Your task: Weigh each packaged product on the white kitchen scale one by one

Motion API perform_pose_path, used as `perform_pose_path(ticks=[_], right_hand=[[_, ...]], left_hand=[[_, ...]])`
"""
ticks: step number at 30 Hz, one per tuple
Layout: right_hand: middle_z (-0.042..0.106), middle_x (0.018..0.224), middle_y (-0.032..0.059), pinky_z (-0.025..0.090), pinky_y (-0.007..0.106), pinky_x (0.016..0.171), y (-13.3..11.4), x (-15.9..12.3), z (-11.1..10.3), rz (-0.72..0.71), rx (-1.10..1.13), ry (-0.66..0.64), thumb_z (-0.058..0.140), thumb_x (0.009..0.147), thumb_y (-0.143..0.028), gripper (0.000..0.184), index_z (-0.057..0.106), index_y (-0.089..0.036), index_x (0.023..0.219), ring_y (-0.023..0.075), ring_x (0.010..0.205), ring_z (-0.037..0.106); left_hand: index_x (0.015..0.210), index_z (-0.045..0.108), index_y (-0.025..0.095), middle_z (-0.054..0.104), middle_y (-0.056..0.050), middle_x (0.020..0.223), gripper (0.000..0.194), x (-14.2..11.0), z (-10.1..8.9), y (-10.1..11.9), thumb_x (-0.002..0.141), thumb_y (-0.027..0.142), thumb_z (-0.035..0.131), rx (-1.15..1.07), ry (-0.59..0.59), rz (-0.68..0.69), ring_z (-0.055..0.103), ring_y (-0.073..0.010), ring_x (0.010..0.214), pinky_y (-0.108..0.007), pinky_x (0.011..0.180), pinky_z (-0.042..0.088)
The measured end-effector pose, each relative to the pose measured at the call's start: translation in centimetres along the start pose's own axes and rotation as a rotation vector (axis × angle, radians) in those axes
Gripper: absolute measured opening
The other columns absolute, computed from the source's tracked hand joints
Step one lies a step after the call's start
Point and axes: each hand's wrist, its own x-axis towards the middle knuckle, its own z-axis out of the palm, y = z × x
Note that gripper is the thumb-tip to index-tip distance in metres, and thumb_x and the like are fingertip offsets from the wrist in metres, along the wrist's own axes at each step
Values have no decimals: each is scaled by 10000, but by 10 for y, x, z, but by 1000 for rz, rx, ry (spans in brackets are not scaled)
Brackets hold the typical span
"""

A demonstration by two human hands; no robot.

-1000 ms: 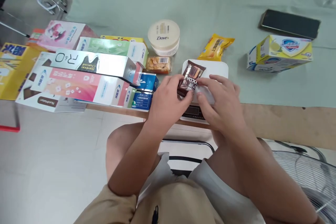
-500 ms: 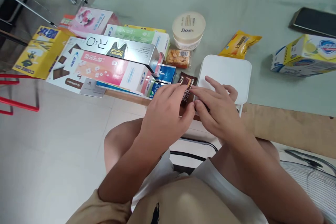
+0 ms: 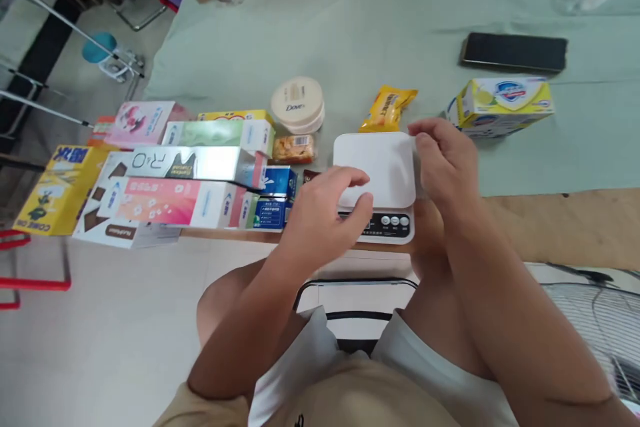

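Observation:
A white kitchen scale (image 3: 380,160) sits at the table's front edge, its display and buttons facing me. My left hand (image 3: 325,213) lies over its front left corner, fingers bent on the plate and thumb at the edge. My right hand (image 3: 445,160) curls round the scale's far right corner. A brown cocoa snack packet (image 3: 310,175) lies on the table just left of the scale, mostly hidden behind my left hand.
Several toothpaste boxes (image 3: 190,183) are stacked at the left, with a yellow box (image 3: 55,187) beyond them. A Dove jar (image 3: 297,103), an orange snack (image 3: 294,148), a yellow packet (image 3: 387,107), a soap box (image 3: 505,103) and a phone (image 3: 515,52) lie behind the scale.
The cocoa packet left my hands and now lies left of the scale. Both hands moved onto the scale's corners. The view tilted up.

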Motion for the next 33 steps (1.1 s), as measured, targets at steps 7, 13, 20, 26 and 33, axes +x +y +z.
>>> perform_pose_path(ticks=[7, 13, 20, 26, 33], right_hand=[[749, 1328, 54, 488, 566, 1138, 8, 30, 14, 139, 77, -137, 463, 952, -356, 400, 749, -280, 1222, 309, 1283, 657], [746, 1326, 58, 407, 724, 1166, 2, 33, 16, 164, -33, -234, 431, 1000, -340, 415, 747, -317, 1269, 370, 1320, 639], [706, 1419, 65, 469, 554, 1182, 0, 33, 10, -36, 72, -130, 490, 977, -331, 433, 670, -263, 1364, 301, 1363, 628], [788, 1196, 61, 503, 441, 1019, -23, -9, -5, -319, 68, -44, 487, 975, -347, 327, 714, -258, 1194, 242, 1102, 716], [800, 1004, 49, 420, 463, 980, -23, -53, -9, -317, -179, -59, 479, 994, -380, 270, 718, -258, 1011, 261, 1057, 694]], left_hand=[[1305, 685, 238, 731, -112, 1271, 432, 130, 26, -9, 893, 161, 585, 402, -150, -137, 659, -337, 1241, -520, 1098, 509], [1187, 725, 260, 760, -77, 1145, 289, 167, 42, -16, 903, 258, 670, 253, -253, -272, 717, -319, 1084, -449, 939, 557], [1062, 692, 262, 739, -41, 1145, 222, 159, 38, -8, 925, 103, 621, -40, 26, -162, 715, -209, 941, -395, 904, 604], [1092, 680, 261, 751, -24, 1156, 145, 70, 6, 2, 952, 235, 657, -186, 112, -102, 723, -173, 952, -331, 893, 633], [1242, 695, 254, 714, -70, 1147, 321, 1, 15, -8, 924, 296, 679, 37, 85, -234, 687, -192, 895, -383, 895, 612]])
